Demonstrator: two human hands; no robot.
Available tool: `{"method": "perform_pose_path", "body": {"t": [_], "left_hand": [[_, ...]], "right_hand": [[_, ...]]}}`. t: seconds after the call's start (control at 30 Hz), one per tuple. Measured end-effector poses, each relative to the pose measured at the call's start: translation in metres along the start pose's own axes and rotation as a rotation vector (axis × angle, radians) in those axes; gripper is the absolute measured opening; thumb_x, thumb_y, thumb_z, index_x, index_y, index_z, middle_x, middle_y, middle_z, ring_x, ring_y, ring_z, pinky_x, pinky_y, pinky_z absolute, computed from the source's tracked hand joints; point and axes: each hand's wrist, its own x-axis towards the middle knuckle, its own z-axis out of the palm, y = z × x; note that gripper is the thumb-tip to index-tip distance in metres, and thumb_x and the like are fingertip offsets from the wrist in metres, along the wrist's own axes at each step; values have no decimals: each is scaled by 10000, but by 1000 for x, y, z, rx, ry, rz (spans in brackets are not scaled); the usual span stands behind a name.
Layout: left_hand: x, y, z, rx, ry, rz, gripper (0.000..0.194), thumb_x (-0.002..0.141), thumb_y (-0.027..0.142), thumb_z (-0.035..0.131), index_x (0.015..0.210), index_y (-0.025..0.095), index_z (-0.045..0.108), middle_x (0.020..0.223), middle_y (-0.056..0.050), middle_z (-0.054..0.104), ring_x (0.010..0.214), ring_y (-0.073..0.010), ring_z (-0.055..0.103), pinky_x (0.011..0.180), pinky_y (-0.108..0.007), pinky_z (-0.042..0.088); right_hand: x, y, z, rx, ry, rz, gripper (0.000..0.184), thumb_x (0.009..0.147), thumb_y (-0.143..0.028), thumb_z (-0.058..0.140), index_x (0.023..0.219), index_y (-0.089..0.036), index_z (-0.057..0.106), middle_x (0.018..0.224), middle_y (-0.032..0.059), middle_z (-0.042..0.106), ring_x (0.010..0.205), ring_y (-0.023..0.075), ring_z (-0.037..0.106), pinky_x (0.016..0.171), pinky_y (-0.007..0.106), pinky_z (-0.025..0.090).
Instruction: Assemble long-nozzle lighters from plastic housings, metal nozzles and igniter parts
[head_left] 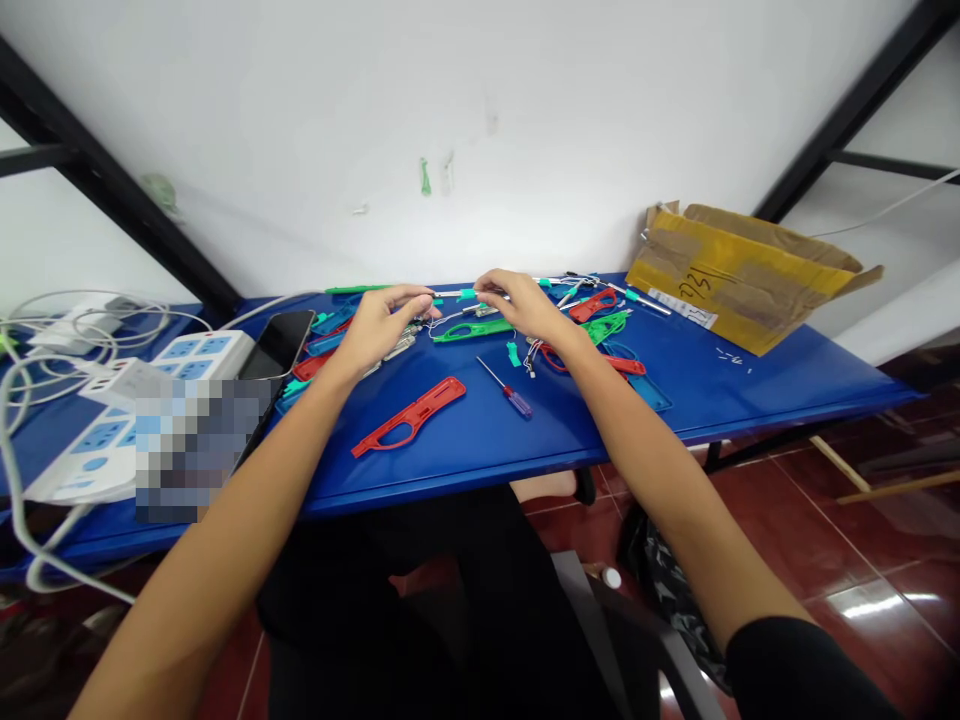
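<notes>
My left hand (381,322) is closed, thumb and fingers pinched at the left end of a thin metal tube (448,294) with a green piece (466,295) on it. At the tube's right part, the fingers of my right hand (523,302) are closed too, palm turned down. Thin wires hang below my left fingertips. Just under the tube lies a green plastic handle shell (487,328). Nearer to me are a red handle shell (429,408) and a screwdriver (517,402) with a purple handle. A small green piece (514,353) lies below my right hand.
More coloured shells, tubes and wires lie beside both hands, among them a red shell (592,305). An open cardboard box (739,275) stands at the right rear. A phone (281,342), white power strips (206,350) and cables crowd the left. A white wall closes the back.
</notes>
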Motion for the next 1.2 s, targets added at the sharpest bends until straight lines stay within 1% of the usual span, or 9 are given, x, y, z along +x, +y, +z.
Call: {"method": "perform_pose_path", "body": {"t": [0.1, 0.23, 0.4, 0.47, 0.6, 0.7, 0.8, 1.0, 1.2], "left_hand": [[1, -2, -1, -9, -13, -22, 366, 945, 499, 755, 1090, 172, 835, 893, -74, 823, 858, -219, 738, 843, -335, 591], [2, -1, -7, 30, 20, 1, 381, 928, 521, 759, 1093, 186, 838, 941, -60, 809, 882, -205, 725, 824, -305, 572], [2, 0, -11, 45, 15, 5, 396, 937, 534, 746, 1126, 199, 841, 752, -24, 726, 721, -180, 654, 695, -288, 513], [1, 0, -12, 42, 9, 15, 382, 934, 534, 752, 1114, 211, 848, 782, -28, 733, 706, -169, 627, 670, -280, 496], [-1, 2, -13, 77, 0, 33, 362, 925, 535, 764, 1082, 223, 860, 938, -49, 779, 758, -169, 622, 661, -274, 484], [-1, 3, -14, 121, 4, 44, 358, 936, 528, 753, 1073, 215, 863, 923, -45, 786, 769, -175, 629, 701, -285, 490], [-2, 3, -13, 120, 14, 15, 356, 935, 513, 748, 1055, 196, 856, 903, -49, 793, 780, -188, 650, 724, -296, 500], [-2, 3, -12, 108, 21, -5, 343, 927, 496, 747, 1018, 181, 847, 821, -40, 763, 694, -167, 610, 660, -288, 453], [-1, 4, -14, 101, 9, 24, 335, 927, 482, 752, 1062, 194, 857, 886, -45, 784, 749, -173, 633, 712, -299, 483]], "right_hand": [[0, 0, -1, -49, -29, -11, 124, 1079, -254, 560, 1040, -229, 676, 1088, 81, 768, 1007, 245, 671, 952, 384, 511], [0, -1, -3, -80, -37, -22, 164, 1100, -274, 532, 1052, -224, 680, 1133, 98, 766, 1024, 254, 671, 979, 400, 498], [-1, -4, 0, -98, -34, -33, 179, 1111, -281, 515, 1068, -226, 680, 1119, 102, 770, 1008, 257, 672, 971, 404, 499], [-1, -5, 1, -104, -32, -33, 187, 1114, -281, 508, 1080, -229, 684, 1123, 102, 773, 1019, 262, 673, 971, 407, 500], [-2, -7, 2, -108, -24, -28, 211, 1125, -281, 487, 1107, -227, 690, 1145, 100, 778, 1025, 258, 677, 975, 405, 505], [-2, -9, 2, -106, -21, -29, 210, 1127, -284, 494, 1092, -228, 693, 1133, 98, 782, 1005, 250, 678, 968, 402, 510], [-1, -12, 2, -98, -17, -38, 189, 1125, -309, 531, 1073, -236, 698, 1132, 89, 784, 1017, 246, 687, 974, 399, 514], [-2, -17, 4, -77, -14, -44, 171, 1118, -310, 568, 1075, -227, 712, 1119, 85, 772, 1035, 241, 688, 994, 395, 511], [-2, -19, 3, -63, -17, -41, 170, 1118, -340, 598, 1093, -239, 733, 1130, 68, 765, 1034, 230, 681, 983, 379, 509]]}}
